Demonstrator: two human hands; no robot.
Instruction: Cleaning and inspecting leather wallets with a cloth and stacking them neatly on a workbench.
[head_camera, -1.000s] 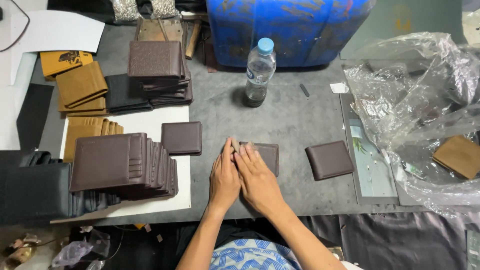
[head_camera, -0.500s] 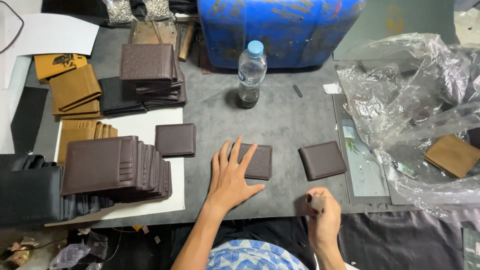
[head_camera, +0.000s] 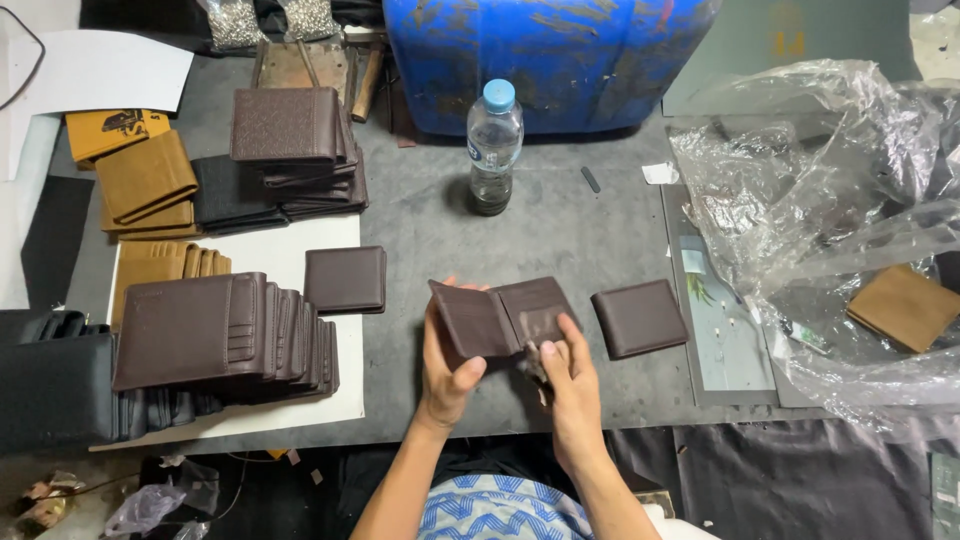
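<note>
A dark brown bifold wallet (head_camera: 505, 315) is held open above the grey table (head_camera: 560, 235). My left hand (head_camera: 448, 365) grips its left flap from below. My right hand (head_camera: 570, 375) touches its right flap, fingers on the inner window pocket, with a small dark thing pinched below that I cannot make out. A closed brown wallet (head_camera: 640, 318) lies just right of my hands. Another closed brown wallet (head_camera: 346, 280) rests to the left on a white sheet (head_camera: 290, 250).
A fanned stack of brown wallet pieces (head_camera: 215, 330) lies at left, tan wallets (head_camera: 145, 180) and dark wallet piles (head_camera: 290, 135) behind. A water bottle (head_camera: 493, 150) stands before a blue drum (head_camera: 560, 55). Crumpled clear plastic (head_camera: 830, 220) holding a tan wallet (head_camera: 903, 305) fills the right.
A second ago both hands pressed the wallet flat on the table. My right hand then dropped to the table's edge; now both hands hold the wallet lifted and open.
</note>
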